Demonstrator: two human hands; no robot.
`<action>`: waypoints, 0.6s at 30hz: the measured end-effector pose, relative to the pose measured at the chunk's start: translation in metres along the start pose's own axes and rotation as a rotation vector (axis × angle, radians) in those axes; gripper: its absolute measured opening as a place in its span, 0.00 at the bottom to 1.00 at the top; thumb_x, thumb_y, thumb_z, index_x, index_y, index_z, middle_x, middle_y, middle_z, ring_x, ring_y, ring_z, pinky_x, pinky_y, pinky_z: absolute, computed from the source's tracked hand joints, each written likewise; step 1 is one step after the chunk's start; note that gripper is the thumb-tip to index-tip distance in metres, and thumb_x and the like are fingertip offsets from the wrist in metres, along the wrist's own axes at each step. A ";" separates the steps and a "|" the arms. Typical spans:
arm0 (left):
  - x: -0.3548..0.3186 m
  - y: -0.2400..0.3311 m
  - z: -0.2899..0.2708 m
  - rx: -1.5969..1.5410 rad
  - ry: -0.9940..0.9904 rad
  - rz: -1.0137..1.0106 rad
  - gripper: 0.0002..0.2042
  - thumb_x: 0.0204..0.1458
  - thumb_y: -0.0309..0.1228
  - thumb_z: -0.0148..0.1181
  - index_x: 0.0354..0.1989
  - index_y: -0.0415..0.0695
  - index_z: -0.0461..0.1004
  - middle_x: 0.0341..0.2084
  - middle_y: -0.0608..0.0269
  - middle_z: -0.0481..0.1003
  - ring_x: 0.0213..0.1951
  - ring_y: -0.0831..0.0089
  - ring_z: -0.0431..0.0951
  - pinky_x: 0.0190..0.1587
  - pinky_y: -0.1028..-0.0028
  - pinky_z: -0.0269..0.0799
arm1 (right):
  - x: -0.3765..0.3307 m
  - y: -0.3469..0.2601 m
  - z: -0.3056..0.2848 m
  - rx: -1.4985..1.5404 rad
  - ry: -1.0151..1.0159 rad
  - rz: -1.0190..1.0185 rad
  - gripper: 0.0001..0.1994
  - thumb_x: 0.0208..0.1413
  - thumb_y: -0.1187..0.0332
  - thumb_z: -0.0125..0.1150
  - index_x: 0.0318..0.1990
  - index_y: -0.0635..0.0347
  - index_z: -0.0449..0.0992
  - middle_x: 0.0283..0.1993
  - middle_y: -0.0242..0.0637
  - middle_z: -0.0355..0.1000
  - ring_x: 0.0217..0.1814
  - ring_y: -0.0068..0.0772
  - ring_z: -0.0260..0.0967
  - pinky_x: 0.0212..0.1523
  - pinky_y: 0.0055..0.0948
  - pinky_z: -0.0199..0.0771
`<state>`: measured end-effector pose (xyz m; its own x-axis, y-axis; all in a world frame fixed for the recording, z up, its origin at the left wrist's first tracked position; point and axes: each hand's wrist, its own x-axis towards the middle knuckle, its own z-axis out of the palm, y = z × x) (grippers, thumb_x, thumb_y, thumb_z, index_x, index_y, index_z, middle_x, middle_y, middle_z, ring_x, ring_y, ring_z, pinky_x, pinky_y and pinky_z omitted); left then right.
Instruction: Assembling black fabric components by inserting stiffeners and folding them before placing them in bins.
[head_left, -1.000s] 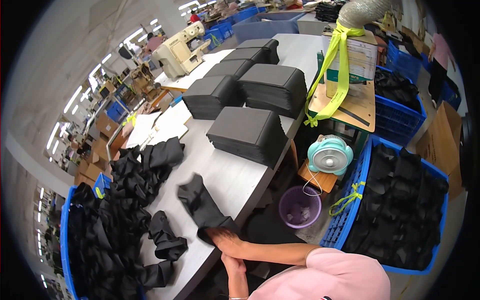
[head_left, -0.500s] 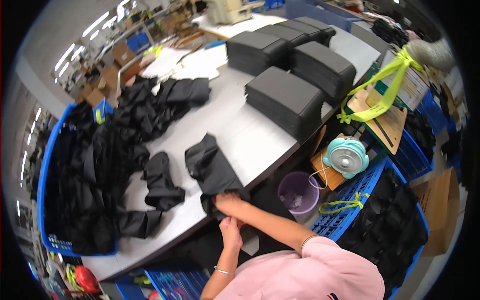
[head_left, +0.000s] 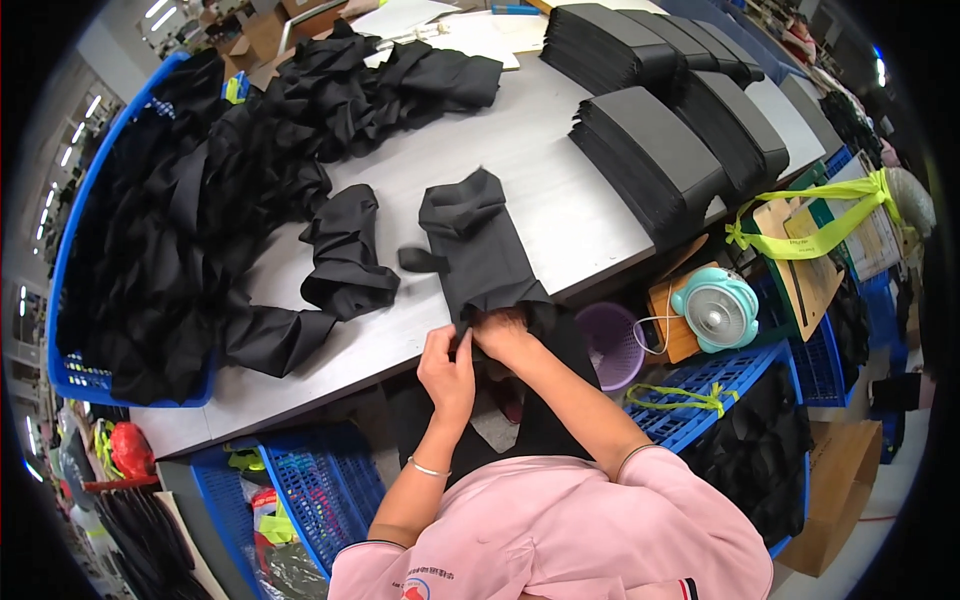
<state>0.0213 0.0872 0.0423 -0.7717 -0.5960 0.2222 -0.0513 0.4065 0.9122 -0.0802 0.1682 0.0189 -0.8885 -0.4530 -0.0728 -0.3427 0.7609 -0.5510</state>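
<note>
A black fabric piece point(head_left: 487, 255), shaped like a flat tube or pouch, lies over the table's front edge, with its far end folded over. My left hand point(head_left: 447, 368) pinches the near edge of this piece between thumb and fingers. Close beside it, my right hand point(head_left: 503, 332) is partly covered by the near end of the fabric, so its fingers are hidden. To the left lies another crumpled black fabric piece point(head_left: 348, 250), apart from both hands.
A large blue basket point(head_left: 70, 340) of black fabric pieces stands on the left, spilling onto the white table point(head_left: 540, 150). Folded black stacks point(head_left: 655, 150) line the far right. Beyond the front edge are a purple bin point(head_left: 612, 350), a turquoise fan point(head_left: 716, 310) and blue crates point(head_left: 325, 490).
The view has shifted, bringing the table front more fully into sight. My left hand has come up to the fabric's near edge. The fabric's far end is now folded over.
</note>
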 end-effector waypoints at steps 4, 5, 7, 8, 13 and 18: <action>0.004 -0.007 -0.030 0.040 -0.087 0.114 0.07 0.48 0.15 0.59 0.35 0.37 0.73 0.31 0.55 0.74 0.30 0.60 0.76 0.36 0.69 0.74 | -0.004 0.014 0.016 -0.054 0.238 -0.306 0.23 0.58 0.58 0.51 0.57 0.61 0.71 0.60 0.49 0.68 0.62 0.54 0.65 0.62 0.46 0.64; 0.008 -0.008 -0.036 -0.005 -0.096 -0.033 0.07 0.48 0.14 0.58 0.35 0.37 0.74 0.33 0.54 0.74 0.29 0.60 0.76 0.35 0.69 0.74 | -0.007 0.016 0.022 -0.061 0.200 -0.303 0.23 0.58 0.58 0.51 0.57 0.61 0.71 0.60 0.49 0.68 0.62 0.54 0.65 0.62 0.46 0.64; 0.017 -0.006 -0.040 -0.067 -0.183 -0.181 0.14 0.45 0.13 0.55 0.41 0.39 0.75 0.42 0.53 0.74 0.38 0.56 0.76 0.44 0.66 0.74 | -0.009 0.017 0.037 0.067 0.117 -0.264 0.24 0.58 0.58 0.49 0.58 0.63 0.69 0.63 0.51 0.66 0.65 0.54 0.63 0.64 0.45 0.62; 0.022 -0.003 -0.035 0.099 -0.126 0.122 0.19 0.43 0.13 0.54 0.45 0.41 0.74 0.45 0.53 0.72 0.43 0.54 0.74 0.49 0.64 0.71 | -0.008 0.019 0.042 -0.100 -0.051 -0.187 0.26 0.59 0.58 0.49 0.61 0.62 0.66 0.67 0.50 0.62 0.69 0.51 0.58 0.68 0.46 0.57; 0.029 0.030 0.013 0.274 -0.312 0.576 0.23 0.41 0.17 0.59 0.50 0.45 0.76 0.47 0.59 0.74 0.52 0.56 0.70 0.56 0.62 0.65 | -0.011 0.031 0.044 -0.205 0.114 -0.308 0.30 0.55 0.60 0.54 0.65 0.60 0.63 0.72 0.50 0.55 0.74 0.49 0.51 0.73 0.45 0.49; 0.025 0.035 0.019 0.079 -0.470 0.484 0.16 0.45 0.18 0.62 0.44 0.43 0.79 0.35 0.62 0.77 0.39 0.64 0.78 0.43 0.71 0.73 | -0.023 0.058 0.016 -0.144 -0.328 -0.276 0.30 0.55 0.60 0.56 0.65 0.59 0.63 0.70 0.50 0.57 0.73 0.49 0.52 0.71 0.44 0.52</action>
<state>-0.0120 0.0998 0.0732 -0.9119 0.0233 0.4098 0.3373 0.6115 0.7158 -0.0745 0.2154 -0.0251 -0.6220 -0.7538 -0.2121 -0.6130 0.6372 -0.4671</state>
